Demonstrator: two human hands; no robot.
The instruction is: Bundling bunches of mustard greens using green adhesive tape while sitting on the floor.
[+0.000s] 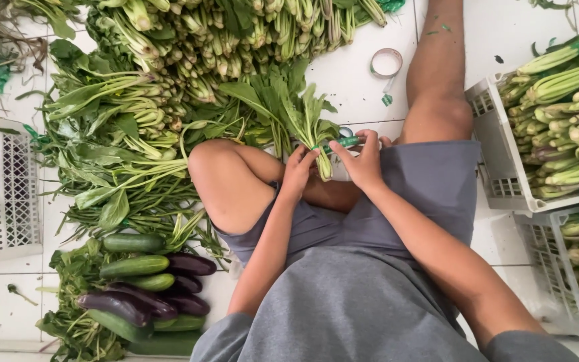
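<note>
The person sits on a white tiled floor (356, 87) with bare knees drawn up, and both hands meet just beyond the lap over a small bunch of leafy greens (303, 117). The left hand (297, 171) is closed around the stems of that bunch at its near end, fingers curled over it. The right hand (363, 161) sits just beside it on the right, its fingers pinched on a strip of green tape (343, 141) that runs across to the stems; the bunch's leaves fan out toward the far side, over the floor between the knees. Beyond the right hand, farther off on the tiles, lies a roll of tape (387, 62). To the left of the bunch a large loose heap of greens (122, 127) spreads over the floor, and along the far edge lie rows of bundled greens (222, 33). Near left, cucumbers (133, 267) and dark purple eggplants (169, 302) are piled together on more leaves. A white plastic crate (11, 188) stands at the far left edge. On the right, a white crate (497, 154) holds tied bundles (564, 127) stacked in layers, and a second crate (557, 281) stands nearer, also holding bundles.
</note>
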